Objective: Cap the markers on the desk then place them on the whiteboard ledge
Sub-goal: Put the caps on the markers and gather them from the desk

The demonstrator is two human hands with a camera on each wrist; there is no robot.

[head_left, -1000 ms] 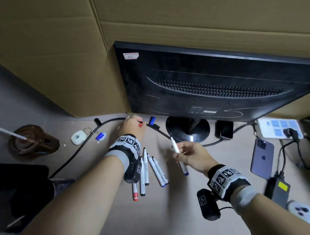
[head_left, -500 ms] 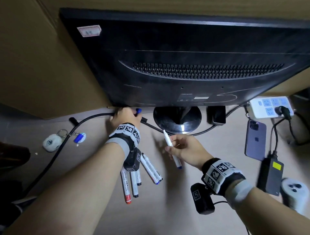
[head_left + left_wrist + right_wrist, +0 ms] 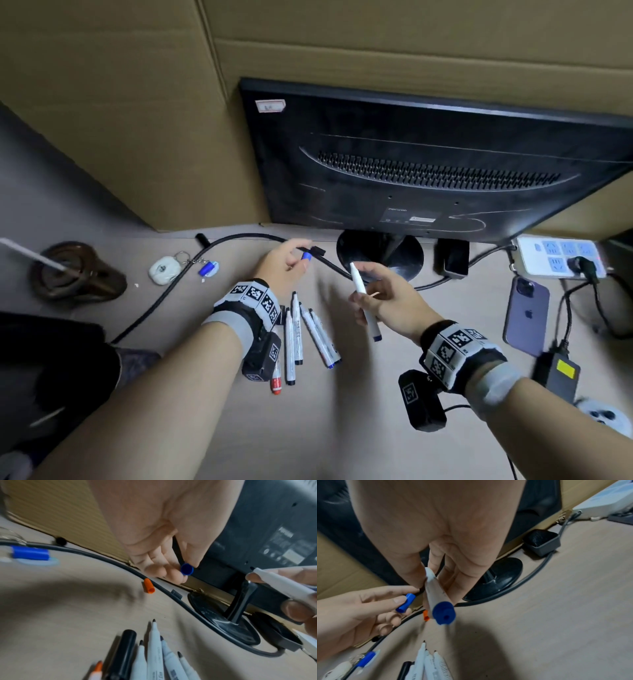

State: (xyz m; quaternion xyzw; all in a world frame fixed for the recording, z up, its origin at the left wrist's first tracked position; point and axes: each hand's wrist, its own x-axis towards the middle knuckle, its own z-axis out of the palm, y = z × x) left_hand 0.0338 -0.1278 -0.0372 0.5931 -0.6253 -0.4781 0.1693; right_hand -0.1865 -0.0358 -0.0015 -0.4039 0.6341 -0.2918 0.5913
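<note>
A bunch of open markers (image 3: 301, 335) lies in the middle of the desk (image 3: 342, 428), tips pointing to the far edge. Just past them, the right hand (image 3: 383, 301) pinches a white marker with a blue end (image 3: 363, 301), held above the desk. The left hand (image 3: 284, 263) pinches a small blue cap (image 3: 307, 256) near that marker's tip. An orange cap (image 3: 148, 587) lies by the black cable (image 3: 164, 294), near the far edge.

Head cam looks down over desk (image 3: 342, 428); wrist cams look close along fingers toward monitor (image 3: 428, 164); all share markers (image 3: 308, 332).
</note>
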